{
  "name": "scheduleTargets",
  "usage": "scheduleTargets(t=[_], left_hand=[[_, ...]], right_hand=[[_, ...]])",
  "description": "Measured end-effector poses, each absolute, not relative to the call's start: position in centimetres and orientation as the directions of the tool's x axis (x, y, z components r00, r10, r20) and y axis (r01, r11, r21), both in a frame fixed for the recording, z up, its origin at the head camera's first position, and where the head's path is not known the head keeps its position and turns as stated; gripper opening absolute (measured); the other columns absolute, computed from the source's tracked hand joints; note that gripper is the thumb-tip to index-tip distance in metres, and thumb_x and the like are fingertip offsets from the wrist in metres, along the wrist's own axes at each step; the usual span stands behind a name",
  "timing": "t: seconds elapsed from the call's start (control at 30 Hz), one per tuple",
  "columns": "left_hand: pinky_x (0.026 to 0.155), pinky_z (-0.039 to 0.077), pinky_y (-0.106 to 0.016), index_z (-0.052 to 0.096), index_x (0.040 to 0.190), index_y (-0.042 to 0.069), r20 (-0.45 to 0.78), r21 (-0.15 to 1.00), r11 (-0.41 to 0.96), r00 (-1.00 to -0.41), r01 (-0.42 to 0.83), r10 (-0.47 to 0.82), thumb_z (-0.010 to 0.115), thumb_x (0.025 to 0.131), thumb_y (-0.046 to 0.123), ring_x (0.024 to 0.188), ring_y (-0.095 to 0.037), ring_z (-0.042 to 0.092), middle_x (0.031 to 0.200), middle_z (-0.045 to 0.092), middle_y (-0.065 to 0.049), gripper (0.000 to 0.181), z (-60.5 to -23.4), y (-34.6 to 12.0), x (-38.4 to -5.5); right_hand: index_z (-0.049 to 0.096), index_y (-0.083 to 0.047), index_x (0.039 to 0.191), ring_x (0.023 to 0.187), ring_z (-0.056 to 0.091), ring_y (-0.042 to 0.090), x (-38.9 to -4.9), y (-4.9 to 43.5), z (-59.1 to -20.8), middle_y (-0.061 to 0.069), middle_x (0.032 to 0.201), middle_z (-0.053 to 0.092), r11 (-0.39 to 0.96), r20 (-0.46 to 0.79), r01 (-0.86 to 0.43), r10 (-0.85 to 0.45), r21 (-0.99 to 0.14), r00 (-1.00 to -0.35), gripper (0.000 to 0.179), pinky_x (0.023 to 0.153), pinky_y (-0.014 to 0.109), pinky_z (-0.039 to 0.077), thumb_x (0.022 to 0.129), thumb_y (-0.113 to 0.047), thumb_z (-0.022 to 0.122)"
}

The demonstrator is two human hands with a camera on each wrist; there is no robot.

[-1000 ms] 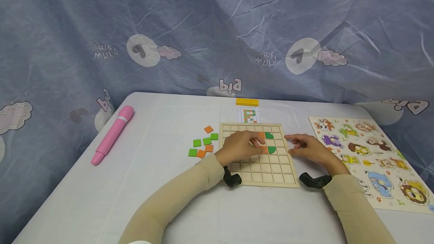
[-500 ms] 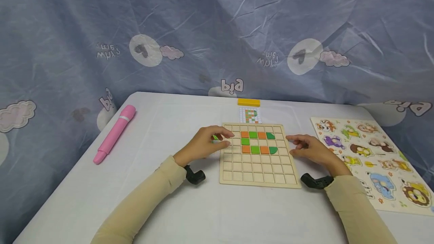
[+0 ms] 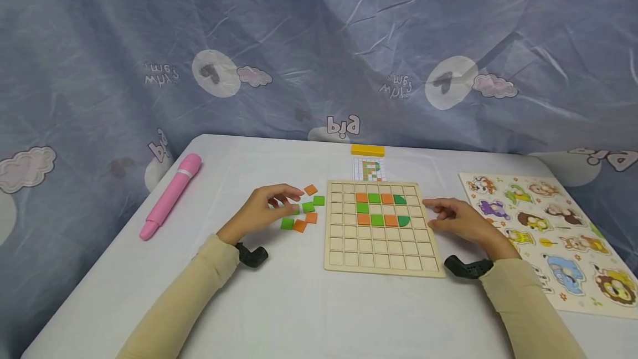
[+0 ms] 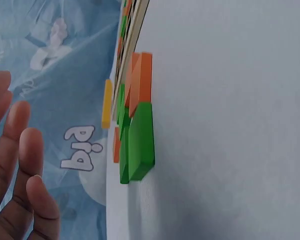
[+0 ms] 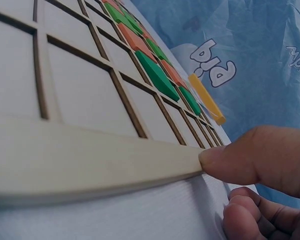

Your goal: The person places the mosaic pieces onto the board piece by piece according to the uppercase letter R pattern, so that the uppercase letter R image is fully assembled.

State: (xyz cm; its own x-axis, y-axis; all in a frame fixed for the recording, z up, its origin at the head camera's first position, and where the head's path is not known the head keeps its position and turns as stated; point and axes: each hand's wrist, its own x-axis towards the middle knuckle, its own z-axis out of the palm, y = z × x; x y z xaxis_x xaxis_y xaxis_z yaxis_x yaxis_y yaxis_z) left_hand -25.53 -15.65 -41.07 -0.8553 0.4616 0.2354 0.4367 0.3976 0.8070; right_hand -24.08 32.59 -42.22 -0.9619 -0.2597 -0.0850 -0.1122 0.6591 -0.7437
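Observation:
A wooden grid board lies flat on the table. Two rows of orange and light green square tiles sit in its cells, each ending in a dark green rounded tile, with one green tile between the rows at the left. Left of the board, my left hand hovers beside loose orange and green square tiles, fingers relaxed and thumb apart, holding nothing. In the left wrist view a green tile lies nearest, partly overlapping others. My right hand touches the board's right edge with its thumb.
A card with a coloured grid pattern lies behind the board, with a yellow block beyond it. A pink stick with a rounded head rests at the left. An animal picture puzzle lies at the right, partly behind the right arm.
My left hand has moved left from over the board to the loose tiles, uncovering the tiles in the grid. The right hand has stayed at the board's right edge.

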Motion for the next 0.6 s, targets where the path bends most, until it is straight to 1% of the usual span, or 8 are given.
scheduleTargets(t=[0.17, 0.27, 0.4, 0.5, 0.6], left_hand=[[0.088, 0.052, -0.038, 0.075, 0.131, 0.004, 0.234, 0.809, 0.399, -0.859, 0.432, 0.455, 0.076, 0.1, 0.013, 0.096, -0.019, 0.069, 0.118, 0.078, -0.013, 0.032, -41.3, -16.1, -25.7], [0.089, 0.052, -0.039, 0.075, 0.131, 0.004, 0.214, 0.812, 0.407, -0.862, 0.419, 0.459, 0.076, 0.1, 0.013, 0.095, -0.02, 0.069, 0.118, 0.078, -0.009, 0.033, -41.5, -16.4, -25.8], [0.089, 0.051, -0.038, 0.075, 0.131, 0.005, 0.178, 0.812, 0.435, -0.874, 0.39, 0.452, 0.077, 0.099, 0.013, 0.096, -0.022, 0.068, 0.119, 0.078, -0.008, 0.033, -42.0, -17.5, -26.1], [0.089, 0.051, -0.037, 0.076, 0.129, 0.005, 0.162, 0.807, 0.458, -0.884, 0.374, 0.438, 0.079, 0.098, 0.014, 0.097, -0.022, 0.067, 0.118, 0.078, -0.008, 0.033, -42.7, -18.4, -26.5], [0.089, 0.05, -0.036, 0.079, 0.124, 0.008, 0.15, 0.791, 0.49, -0.893, 0.366, 0.424, 0.081, 0.097, 0.016, 0.099, -0.021, 0.065, 0.116, 0.078, -0.005, 0.028, -43.4, -19.1, -26.8]], right_hand=[[0.054, 0.012, 0.15, 0.095, 0.048, 0.015, -24.0, 32.6, -42.2, 0.016, 0.116, 0.059, 0.656, -0.09, -0.105, -0.256, -0.747, -0.962, 0.06, 0.079, 0.026, 0.04, 0.098, -0.006, 0.077], [0.053, 0.012, 0.15, 0.095, 0.048, 0.015, -24.0, 32.6, -42.2, 0.016, 0.115, 0.059, 0.655, -0.091, -0.103, -0.256, -0.749, -0.962, 0.06, 0.079, 0.026, 0.04, 0.098, -0.005, 0.077], [0.053, 0.012, 0.15, 0.094, 0.047, 0.015, -24.0, 32.6, -42.1, 0.014, 0.113, 0.059, 0.652, -0.092, -0.103, -0.258, -0.751, -0.962, 0.06, 0.078, 0.026, 0.04, 0.098, -0.005, 0.077], [0.054, 0.012, 0.15, 0.094, 0.047, 0.016, -24.0, 32.5, -42.1, 0.013, 0.111, 0.058, 0.651, -0.09, -0.105, -0.259, -0.752, -0.962, 0.06, 0.078, 0.026, 0.04, 0.097, -0.005, 0.077], [0.053, 0.012, 0.15, 0.094, 0.047, 0.016, -24.0, 32.5, -42.2, 0.013, 0.112, 0.057, 0.652, -0.09, -0.104, -0.258, -0.751, -0.962, 0.06, 0.078, 0.026, 0.04, 0.097, -0.004, 0.077]])
